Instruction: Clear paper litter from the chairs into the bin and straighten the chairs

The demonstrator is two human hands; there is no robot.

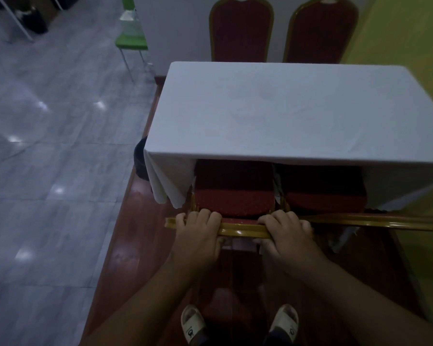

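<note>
A red-cushioned chair (233, 196) with a gold frame stands tucked under the near edge of the table, its seat partly hidden by the white tablecloth (295, 108). My left hand (198, 228) and my right hand (284, 229) both grip the gold top rail of its backrest, side by side. A second red chair (323, 193) sits pushed in to its right, its gold backrest rail running off the right edge. A dark bin (140, 161) stands at the table's left corner, mostly hidden by the cloth. No paper litter shows on the seats.
Two more red chairs (240, 33) (321, 31) stand at the far side of the table against the wall. A green chair (130, 33) stands at the back left. Grey tiled floor spreads to the left of the wooden platform (135, 233). My sandalled feet are at the bottom.
</note>
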